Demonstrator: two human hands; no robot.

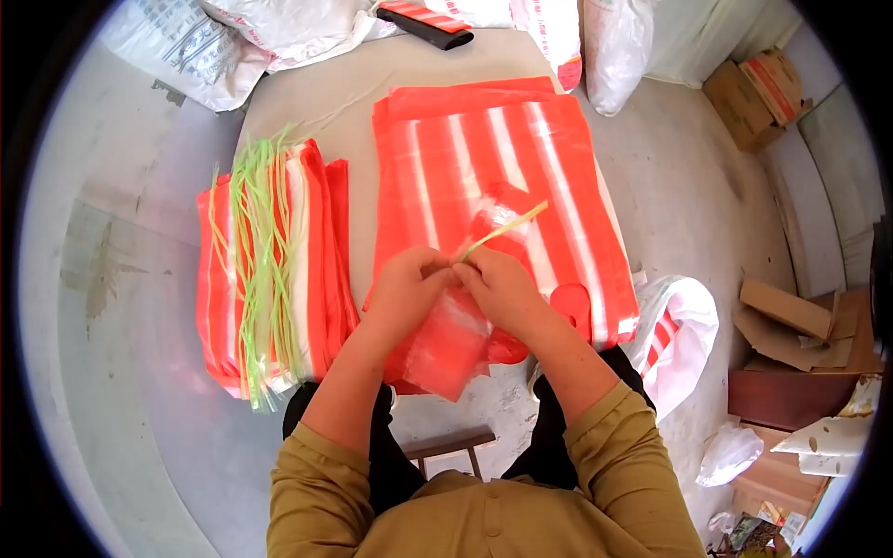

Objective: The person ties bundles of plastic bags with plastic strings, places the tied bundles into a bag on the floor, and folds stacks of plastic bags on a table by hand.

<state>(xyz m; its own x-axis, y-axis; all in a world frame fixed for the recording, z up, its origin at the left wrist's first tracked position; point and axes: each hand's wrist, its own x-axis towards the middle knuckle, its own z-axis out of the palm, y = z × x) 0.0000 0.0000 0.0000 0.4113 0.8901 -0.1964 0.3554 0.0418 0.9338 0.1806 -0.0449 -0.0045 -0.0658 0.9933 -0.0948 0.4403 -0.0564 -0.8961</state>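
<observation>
My left hand point(412, 284) and my right hand point(498, 282) meet at the front of the table, fingers pinched together around a yellow-green tie point(510, 227). The tie's free end sticks up to the right. It sits at the gathered middle of a red clear-film bundle point(448, 346), which hangs below my hands and shows again above them. Beneath lies a stack of red-and-white striped bags point(558, 177). To the left, many green ties point(262, 251) are spread over a second striped stack point(321, 223).
White printed sacks point(191, 46) line the table's far edge, beside a dark roll point(428, 28). An open white bag point(684, 339) stands on the floor right of the table. Cardboard boxes point(744, 102) lie farther right. A stool point(451, 444) is between my legs.
</observation>
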